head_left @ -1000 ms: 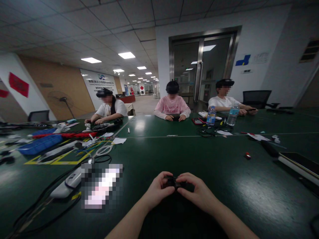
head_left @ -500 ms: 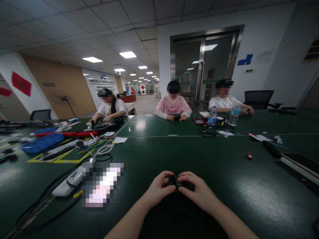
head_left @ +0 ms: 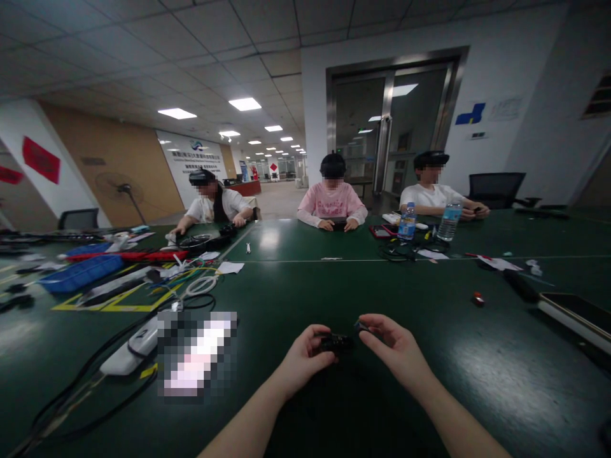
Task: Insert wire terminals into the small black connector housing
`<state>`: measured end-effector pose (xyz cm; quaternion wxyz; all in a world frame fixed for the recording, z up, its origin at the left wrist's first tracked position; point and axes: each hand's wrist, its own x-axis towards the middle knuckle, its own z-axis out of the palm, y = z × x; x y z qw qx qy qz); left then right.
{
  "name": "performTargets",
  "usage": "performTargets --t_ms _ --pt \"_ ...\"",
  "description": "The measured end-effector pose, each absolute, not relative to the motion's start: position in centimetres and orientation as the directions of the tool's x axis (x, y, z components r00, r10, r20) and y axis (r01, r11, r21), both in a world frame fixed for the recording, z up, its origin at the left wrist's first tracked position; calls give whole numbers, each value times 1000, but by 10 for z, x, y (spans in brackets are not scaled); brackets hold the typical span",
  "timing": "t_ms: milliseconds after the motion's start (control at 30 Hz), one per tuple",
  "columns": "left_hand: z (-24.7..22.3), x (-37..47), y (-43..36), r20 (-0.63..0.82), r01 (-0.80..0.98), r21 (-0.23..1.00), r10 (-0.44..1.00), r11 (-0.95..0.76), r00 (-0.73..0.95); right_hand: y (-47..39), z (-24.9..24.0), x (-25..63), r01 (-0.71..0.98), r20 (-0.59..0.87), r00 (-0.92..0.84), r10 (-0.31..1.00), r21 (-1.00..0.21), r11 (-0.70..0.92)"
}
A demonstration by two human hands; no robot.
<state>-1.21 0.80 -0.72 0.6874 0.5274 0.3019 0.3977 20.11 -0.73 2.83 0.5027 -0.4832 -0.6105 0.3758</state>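
Note:
My left hand (head_left: 312, 353) is closed around a small black object (head_left: 338, 343), thumb below and fingers above; its exact kind is too dark to make out. Just to the right, my right hand (head_left: 391, 343) pinches a small dark piece (head_left: 361, 327) between thumb and fingertips. A narrow gap separates the piece from the black object. Both hands are low over the green table (head_left: 286, 292), close to my body.
A lit phone (head_left: 203, 356), blurred out, lies left of my hands, beside a white power strip (head_left: 131, 350) with cables. A small red item (head_left: 478, 299) and a dark-screened device (head_left: 573, 318) lie right. Bottles (head_left: 407, 221) and three seated people are across the table.
My right hand has moved right and slightly up, away from the left, with the small dark piece in its fingertips. My left hand stays nearly in place with the black object.

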Motion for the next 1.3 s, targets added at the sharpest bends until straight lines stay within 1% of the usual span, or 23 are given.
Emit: performTargets --t_ms 200,367,800,1133,1300 --pt "-5 -13 8 -15 -215 966 865 141 501 -4 28 209 67 264 81 961 -964 259" --pt "-7 -15 9 -15 -198 971 857 136 516 -3 25 213 -57 245 145 959 -965 255" --pt "-8 -18 9 -30 -157 979 848 132 528 -3 29 215 -256 187 282 941 -931 261" --pt "-10 -18 10 -25 -159 979 849 128 528 -4 33 212 -304 155 269 951 -923 236" --pt "-8 -15 9 -21 -171 976 844 133 535 -6 31 213 -252 146 236 961 -946 205"
